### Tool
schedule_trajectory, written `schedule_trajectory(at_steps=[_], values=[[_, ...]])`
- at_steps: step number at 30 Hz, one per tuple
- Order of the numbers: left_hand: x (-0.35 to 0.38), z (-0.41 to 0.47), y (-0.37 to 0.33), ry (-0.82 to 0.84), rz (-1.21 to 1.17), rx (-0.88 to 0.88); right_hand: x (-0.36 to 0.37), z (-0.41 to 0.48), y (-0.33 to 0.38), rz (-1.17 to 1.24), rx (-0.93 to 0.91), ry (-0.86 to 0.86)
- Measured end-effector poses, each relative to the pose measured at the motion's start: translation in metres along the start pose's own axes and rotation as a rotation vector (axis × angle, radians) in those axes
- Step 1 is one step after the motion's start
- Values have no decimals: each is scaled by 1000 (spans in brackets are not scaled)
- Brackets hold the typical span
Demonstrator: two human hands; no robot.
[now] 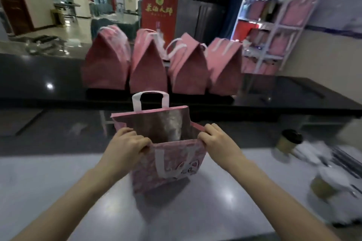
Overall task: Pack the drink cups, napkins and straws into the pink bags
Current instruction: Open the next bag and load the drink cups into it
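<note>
A pink bag [168, 164] with white handles stands upright on the grey counter [58, 191] in front of me, its mouth held wide so the silver lining shows. My left hand [127, 144] grips the left end of its rim. My right hand [216, 142] grips the right end. Nothing is visible inside the bag. To the right stand a drink cup with a dark lid [288, 143] and a second cup [323, 186], both blurred. White napkins [321, 152] lie between and behind them.
Several closed pink bags [148, 66] stand in a row on the raised black ledge [293, 94] behind. A white shelf rack [274, 23] with more pink bags stands at the back right. A red banner [159, 4] hangs further back.
</note>
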State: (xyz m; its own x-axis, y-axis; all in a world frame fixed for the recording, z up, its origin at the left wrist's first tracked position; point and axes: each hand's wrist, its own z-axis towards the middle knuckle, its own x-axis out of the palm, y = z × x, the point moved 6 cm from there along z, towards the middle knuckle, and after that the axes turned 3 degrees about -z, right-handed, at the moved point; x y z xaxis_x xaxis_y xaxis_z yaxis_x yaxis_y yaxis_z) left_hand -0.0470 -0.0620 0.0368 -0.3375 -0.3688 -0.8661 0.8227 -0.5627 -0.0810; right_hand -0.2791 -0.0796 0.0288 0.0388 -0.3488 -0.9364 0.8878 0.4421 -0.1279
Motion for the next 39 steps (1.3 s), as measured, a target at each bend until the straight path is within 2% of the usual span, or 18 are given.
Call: schedule_trajectory(at_steps=[4,9,12,16,20,29,34,39], values=[[49,58,-106,57,-70,210,-8,-93,-94,-28,207,43],[100,110,-196,93,-120,323,-16,-171,-177,-62,377,43],[123,133,-226,55,-126,347,-10,-188,-216,-70,407,47],[148,167,-240,-73,-132,350,-2,-179,-261,-52,380,-9],[163,198,-254,-150,-127,291,2,-168,-303,0,337,-57],[193,229,-291,-57,-95,142,19,-161,-376,85,242,-86],[194,235,-309,18,-109,16,26,-152,-402,134,175,-67],[191,232,-328,-46,-137,-193,17,-160,-420,239,61,-76]])
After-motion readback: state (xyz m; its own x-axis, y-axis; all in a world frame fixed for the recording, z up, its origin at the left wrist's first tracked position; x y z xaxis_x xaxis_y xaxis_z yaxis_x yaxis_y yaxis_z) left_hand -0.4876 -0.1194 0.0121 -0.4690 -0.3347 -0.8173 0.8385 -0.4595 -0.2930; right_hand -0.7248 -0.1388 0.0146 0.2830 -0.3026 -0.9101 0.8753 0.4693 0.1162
